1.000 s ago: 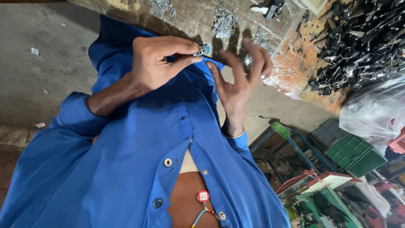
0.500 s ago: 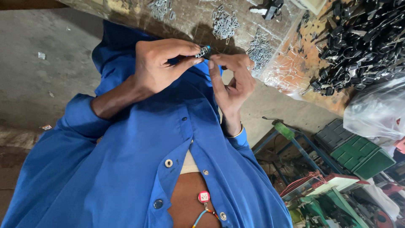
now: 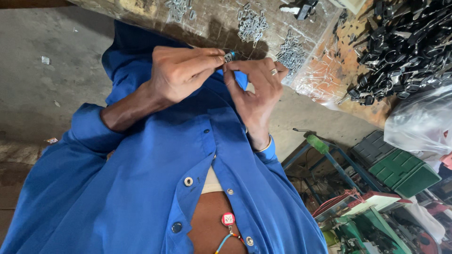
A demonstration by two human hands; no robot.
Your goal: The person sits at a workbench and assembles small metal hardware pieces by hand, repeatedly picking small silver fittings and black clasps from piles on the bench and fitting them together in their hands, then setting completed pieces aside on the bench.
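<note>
Both hands pinch one small metal piece [image 3: 230,56]: left hand [image 3: 181,73] and right hand [image 3: 254,87], fingertips together, near the counter [image 3: 216,23].

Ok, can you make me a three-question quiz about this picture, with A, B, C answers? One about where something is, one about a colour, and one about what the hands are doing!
1. Where is the pile of black metal parts?
A. upper right, on the bench
B. on the floor, left
C. in the green crate

2. What colour is the shirt?
A. red
B. blue
C. white

3. How is the small metal piece held?
A. lying loose on the bench
B. in one fist
C. pinched between the left hand and right hand

Answers: 1 A, it lies top right; 2 B, sleeves and front are blue; 3 C, both hands' fingertips meet on it.
</note>
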